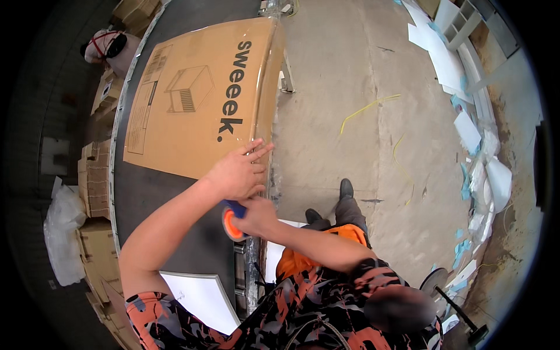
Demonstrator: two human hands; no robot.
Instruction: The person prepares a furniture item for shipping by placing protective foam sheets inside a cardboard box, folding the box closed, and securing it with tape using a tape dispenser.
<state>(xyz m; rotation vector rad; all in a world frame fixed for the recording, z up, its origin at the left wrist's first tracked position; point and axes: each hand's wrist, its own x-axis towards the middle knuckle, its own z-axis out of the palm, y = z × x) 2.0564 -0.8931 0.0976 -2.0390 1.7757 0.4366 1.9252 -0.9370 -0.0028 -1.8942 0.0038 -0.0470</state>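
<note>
Pressing the brown carton (198, 96), left hand (236, 174) fingers spread; right hand (256, 214) fingers gripping orange-blue tape dispenser (232, 221)

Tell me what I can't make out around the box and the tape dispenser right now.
Head view:
- Tape dispenser: mostly covered by right hand and left hand; only its orange and blue end shows.
- Box: near corner hidden under the left hand; far side faces away.
- Right hand's fingers: tucked beneath the left hand.
- Clear wrap: end lost behind the right forearm.

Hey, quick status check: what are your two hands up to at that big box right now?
Left hand flat on the near corner of the large cardboard box. Right hand gripping orange-and-blue tape dispenser at the box edge. Box lies on dark conveyor belt. Nothing blocking.
</note>
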